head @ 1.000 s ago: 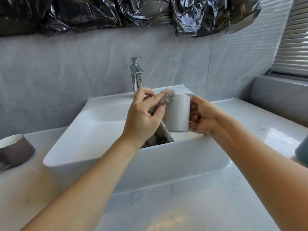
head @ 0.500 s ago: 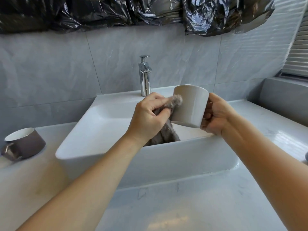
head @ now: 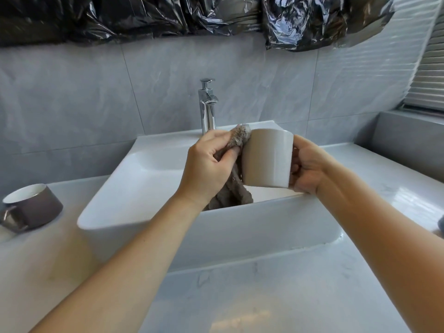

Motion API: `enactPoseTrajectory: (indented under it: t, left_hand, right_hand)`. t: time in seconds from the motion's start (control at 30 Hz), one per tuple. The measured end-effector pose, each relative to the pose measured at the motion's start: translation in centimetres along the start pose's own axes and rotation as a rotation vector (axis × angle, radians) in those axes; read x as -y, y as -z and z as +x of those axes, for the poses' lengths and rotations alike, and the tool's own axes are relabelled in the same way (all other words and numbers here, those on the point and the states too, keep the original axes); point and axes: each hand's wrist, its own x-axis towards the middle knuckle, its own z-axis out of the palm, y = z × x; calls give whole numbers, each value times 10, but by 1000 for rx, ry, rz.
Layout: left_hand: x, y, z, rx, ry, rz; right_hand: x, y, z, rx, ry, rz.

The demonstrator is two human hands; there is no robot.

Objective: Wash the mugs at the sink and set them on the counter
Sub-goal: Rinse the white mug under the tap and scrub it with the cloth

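A white mug (head: 266, 157) is held above the white sink basin (head: 149, 212), near its right side. My right hand (head: 308, 168) grips it at the handle side; the handle is hidden behind the fingers. My left hand (head: 209, 167) pinches a grey-brown cloth (head: 236, 186) and presses its top against the mug's left wall near the rim. The cloth's tail hangs down into the basin. A second mug (head: 31, 206), brown outside and white inside, stands on the counter (head: 240, 296) at the far left, handle toward me.
A chrome tap (head: 207, 106) rises behind the basin; no water is visible. Grey tiled wall with black plastic sheeting along the top. A raised ledge and window blinds are at the right. A dark object shows at the right frame edge (head: 440, 223).
The mug has tipped back from a leftward tilt to near upright. The cloth has slid up from mid-wall to the rim. The view has shifted, showing more of the brown mug.
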Motion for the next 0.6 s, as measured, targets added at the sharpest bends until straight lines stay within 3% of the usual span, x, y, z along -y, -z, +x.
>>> enactPoseTrajectory:
  t: [0.1, 0.2, 0.43, 0.6]
  left_hand:
    - [-1, 5, -6, 183, -97, 75]
    - [-2, 10, -12, 304, 11, 89]
    - [3, 10, -5, 119, 330, -37]
    - [4, 12, -5, 46, 373, -89]
  right_hand:
    - [2, 7, 5, -57, 43, 144]
    - [2, 11, 9, -105, 100, 179]
    - [-14, -4, -8, -31, 407, -310]
    - [-24, -5, -14, 26, 658, -624]
